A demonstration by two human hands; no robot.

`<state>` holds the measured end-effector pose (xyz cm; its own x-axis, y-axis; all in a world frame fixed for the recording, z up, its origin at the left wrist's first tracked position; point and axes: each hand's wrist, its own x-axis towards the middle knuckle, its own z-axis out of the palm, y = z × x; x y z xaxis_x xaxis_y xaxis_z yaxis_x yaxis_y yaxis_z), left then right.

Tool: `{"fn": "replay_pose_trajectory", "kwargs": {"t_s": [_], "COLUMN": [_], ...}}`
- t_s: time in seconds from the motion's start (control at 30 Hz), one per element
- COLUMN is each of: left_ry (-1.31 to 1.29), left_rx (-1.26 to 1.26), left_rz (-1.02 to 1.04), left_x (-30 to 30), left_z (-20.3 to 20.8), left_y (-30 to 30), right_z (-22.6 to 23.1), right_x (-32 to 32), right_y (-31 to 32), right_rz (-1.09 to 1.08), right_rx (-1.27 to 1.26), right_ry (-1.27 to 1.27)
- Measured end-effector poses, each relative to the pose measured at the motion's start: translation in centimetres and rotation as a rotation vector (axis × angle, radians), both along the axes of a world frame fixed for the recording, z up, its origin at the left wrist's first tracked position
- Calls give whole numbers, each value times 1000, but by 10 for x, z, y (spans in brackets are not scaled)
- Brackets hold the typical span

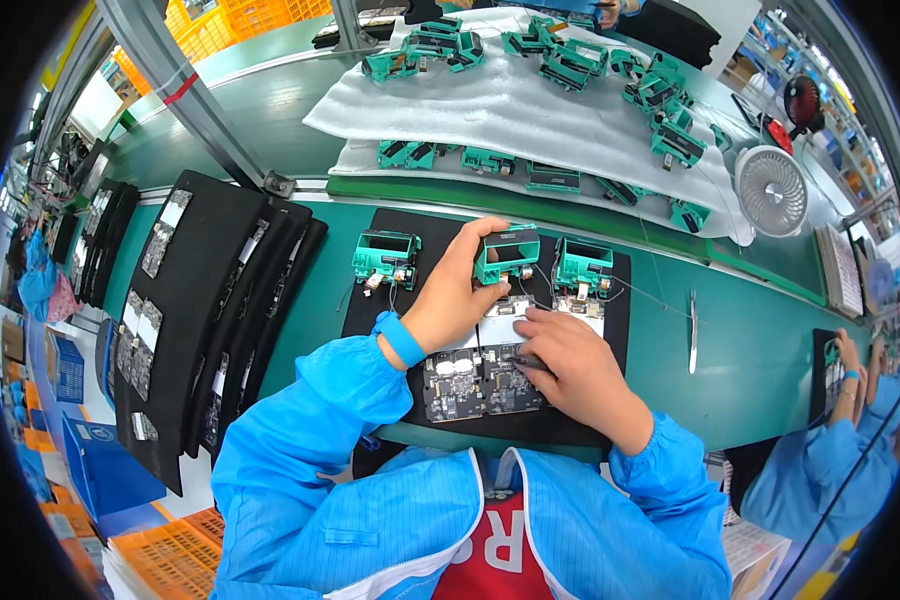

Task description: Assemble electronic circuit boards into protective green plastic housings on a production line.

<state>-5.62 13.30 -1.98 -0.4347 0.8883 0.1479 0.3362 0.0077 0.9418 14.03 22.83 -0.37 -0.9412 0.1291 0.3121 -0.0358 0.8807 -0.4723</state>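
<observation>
The left hand (448,300) holds a green case (507,262) between thumb and fingers. Just right of those fingers and nearer the body, the right hand (582,372) bends its fingers low over circuit boards (456,390); whether they pinch the dark thing (532,362) beneath, I cannot tell. Similar cases (584,262) stand on either side of the left fingers, on a black mat (618,340). A thin silver tool (694,330) lies right of the right fingers, on the surface (660,400).
</observation>
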Motion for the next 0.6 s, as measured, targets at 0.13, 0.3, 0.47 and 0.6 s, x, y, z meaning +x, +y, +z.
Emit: {"fn": "replay_pose_trajectory", "kwargs": {"t_s": [0.13, 0.3, 0.47, 0.6], "left_ry": [35, -10, 35, 95], "left_rx": [21, -30, -30, -2], "left_rz": [-2, -3, -4, -11], "left_x": [3, 4, 6, 6], "left_z": [-3, -3, -2, -6], "left_y": [-1, -3, -5, 0], "right_z": [-5, -6, -5, -5], "right_x": [2, 2, 2, 1], "right_y": [-2, -2, -3, -2], "right_rz": [-18, -24, -25, -27], "right_rx": [-25, -26, -15, 6], "right_ry": [20, 30, 35, 32]}}
